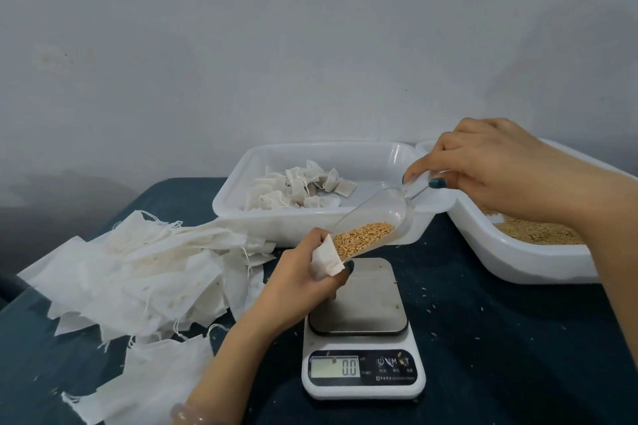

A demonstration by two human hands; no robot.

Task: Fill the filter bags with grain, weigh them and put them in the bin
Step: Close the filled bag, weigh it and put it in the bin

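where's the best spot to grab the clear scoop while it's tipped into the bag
By its narrow handle, from the right and above, as the right hand grips the scoop. The handle is the raised end; the wide mouth slopes down-left, full of grain, into the filter bag the left hand holds.

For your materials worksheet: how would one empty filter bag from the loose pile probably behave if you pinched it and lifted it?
Probably floppy: the empty filter bags lie crumpled and folded over each other. Likely very light, being thin and slightly see-through. Their loose strings could snag neighbouring bags, so several may lift together.
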